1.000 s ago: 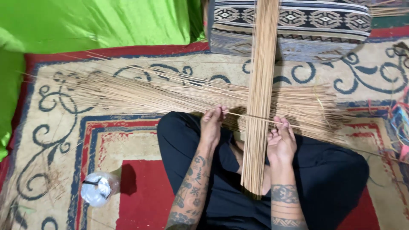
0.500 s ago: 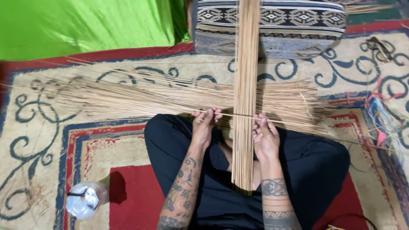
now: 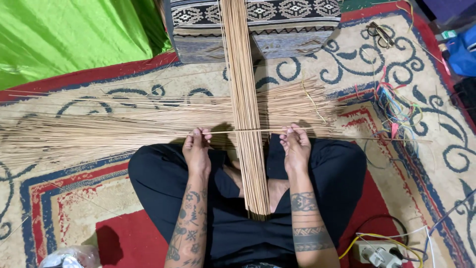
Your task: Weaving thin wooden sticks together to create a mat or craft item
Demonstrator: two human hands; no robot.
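Seated person, legs crossed in black trousers (image 3: 163, 191), viewed from above; both forearms tattooed.

Left hand (image 3: 197, 151): at centre frame, fingers closed in a pinch on the left end of a single thin stick (image 3: 248, 131). Right hand (image 3: 296, 149): just right of centre, fingers likewise pinched on the same stick towards its right end. The stick lies level between the two hands, running left to right across the front of an upright bundle of sticks (image 3: 245, 104).

The bundle runs from the top edge of the frame down to the person's lap in lower centre, passing between the two hands. Its lower end rests between the crossed legs. The held stick crosses it at a right angle and appears to touch its face.

Behind the hands, a large loose heap of similar sticks (image 3: 114, 126) lies spread from the left edge to right of centre on a patterned carpet (image 3: 421, 164), cream with blue scrolls and a red border.

Other items noted: a patterned cushion (image 3: 287, 25) at upper centre behind the bundle; green cloth (image 3: 64, 34) at upper left; a pair of spectacles (image 3: 379, 33) at upper right; a tangle of coloured threads (image 3: 394, 106) at right; a white power strip (image 3: 377, 253) with cables at lower right; a clear plastic bag (image 3: 69, 258) at lower left.
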